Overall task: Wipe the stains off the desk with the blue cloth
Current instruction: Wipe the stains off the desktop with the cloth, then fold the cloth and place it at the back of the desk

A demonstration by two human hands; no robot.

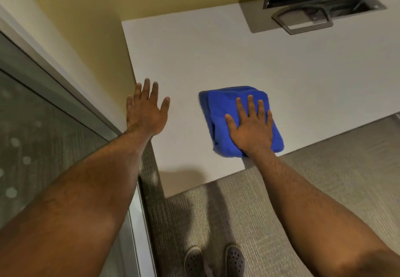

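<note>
Wiping is under way. Your right hand [251, 125] lies flat with its digits spread, pressing the folded blue cloth [240, 120] onto the white table [216, 49] near its front edge. Your left hand [147, 110] is spread too, at the table's left edge beside the wall, holding nothing. The cloth's long axis runs from near-right to far-left, its narrower end pointing away from you. No stains are discernible at this resolution; your next stroke likely calls for steady downward pressure across the surface.
</note>
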